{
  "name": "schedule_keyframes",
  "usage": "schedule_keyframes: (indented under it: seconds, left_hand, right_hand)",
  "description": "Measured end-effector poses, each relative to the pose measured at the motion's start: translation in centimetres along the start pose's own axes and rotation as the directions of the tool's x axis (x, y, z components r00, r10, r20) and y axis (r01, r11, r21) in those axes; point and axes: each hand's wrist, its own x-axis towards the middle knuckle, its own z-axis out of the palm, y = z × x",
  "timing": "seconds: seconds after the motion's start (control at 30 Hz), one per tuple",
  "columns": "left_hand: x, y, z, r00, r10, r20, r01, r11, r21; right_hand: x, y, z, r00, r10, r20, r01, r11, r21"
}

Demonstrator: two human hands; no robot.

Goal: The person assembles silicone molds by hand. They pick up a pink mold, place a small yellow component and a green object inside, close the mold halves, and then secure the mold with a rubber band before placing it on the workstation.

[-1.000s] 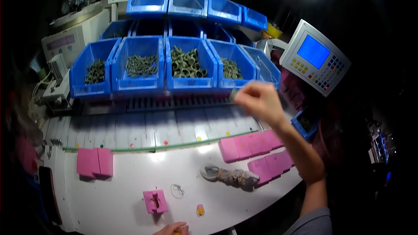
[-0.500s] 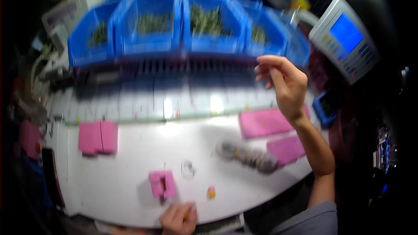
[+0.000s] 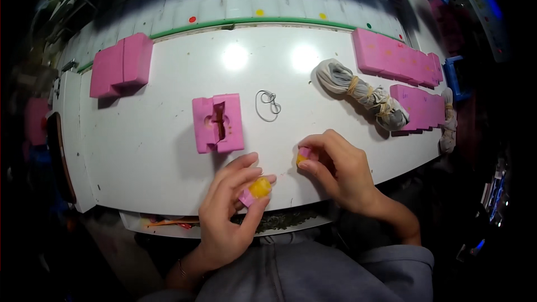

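My left hand [image 3: 226, 221] is near the table's front edge, thumb and fingers closed around a small yellow and pink piece [image 3: 259, 188], its yellow end up. Close by on the right, my right hand [image 3: 349, 176] pinches a similar small yellow and pink piece [image 3: 302, 156] between thumb and fingertips, which partly cover it. The two pieces are apart. Just beyond my left hand stands a pink block [image 3: 201, 126] with a dark slot cut in its top. A thin looped wire or cord [image 3: 271, 99] lies on the table right of that block.
Two joined pink blocks [image 3: 120, 67] sit at the far left. On the right lie a bundle of grey-white cloth [image 3: 363, 92] tied with bands and rows of pink blocks [image 3: 391, 56]. A green strip [image 3: 279, 20] edges the white table [image 3: 168, 182] at the back. Below its front edge is an open drawer [image 3: 134, 222].
My right hand has come down from the upper right and picked the small yellow and pink piece off the table. My left hand has turned, showing its piece. The view has tilted downward.
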Motion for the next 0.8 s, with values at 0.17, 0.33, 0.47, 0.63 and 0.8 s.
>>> schedule_keyframes:
  seconds: [0.17, 0.33, 0.47, 0.63, 0.8]
  left_hand:
    - [0.0, 0.0, -0.1, 0.998, -0.051, -0.031, 0.045, 0.983, -0.176]
    - [0.1, 0.5, 0.2, 0.998, -0.015, -0.057, 0.004, 0.984, -0.178]
    - [0.5, 0.6, -0.2, 0.996, 0.084, -0.019, -0.084, 0.996, -0.04]
    - [1.0, 0.8, -0.3, 0.997, -0.058, 0.054, 0.073, 0.938, -0.338]
    - [1.5, 1.1, -1.0, 0.965, -0.181, 0.189, 0.25, 0.853, -0.459]
  right_hand:
    - [-1.5, -1.0, 0.1, 0.969, 0.204, 0.14, -0.246, 0.863, 0.442]
    - [-1.6, -2.1, 0.9, 0.995, 0.097, 0.035, -0.096, 0.744, 0.661]
    - [-1.2, -2.5, 0.5, 0.988, 0.116, 0.106, -0.156, 0.644, 0.749]
    - [-0.9, -2.6, 0.6, 0.995, -0.091, -0.029, 0.091, 0.798, 0.596]
    - [-0.4, -2.7, 0.1, 0.966, -0.255, -0.051, 0.253, 0.879, 0.405]
